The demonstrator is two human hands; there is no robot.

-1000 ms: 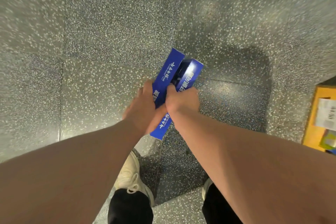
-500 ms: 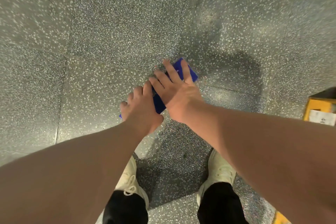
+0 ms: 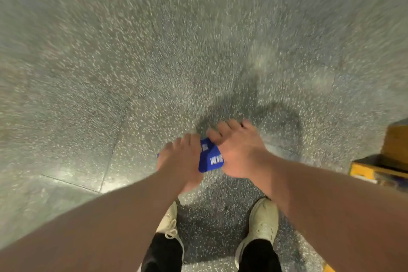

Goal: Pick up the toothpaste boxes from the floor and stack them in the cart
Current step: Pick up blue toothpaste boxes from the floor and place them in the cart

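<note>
Blue cardboard toothpaste boxes (image 3: 209,160) sit squeezed between the left hand (image 3: 178,157) and the right hand (image 3: 239,152), near the speckled grey floor (image 3: 110,73). Blur hides whether the fingers curl. The pick-up step seems underway; next they need a firm lift to the cart.

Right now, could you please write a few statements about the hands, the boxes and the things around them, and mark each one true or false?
1. The left hand and the right hand both touch the blue toothpaste boxes. True.
2. The boxes are red. False: they are blue.
3. The yellow container is at the picture's left edge. False: it is at the right edge.
4. Two pale shoes show below the arms. True.
</note>
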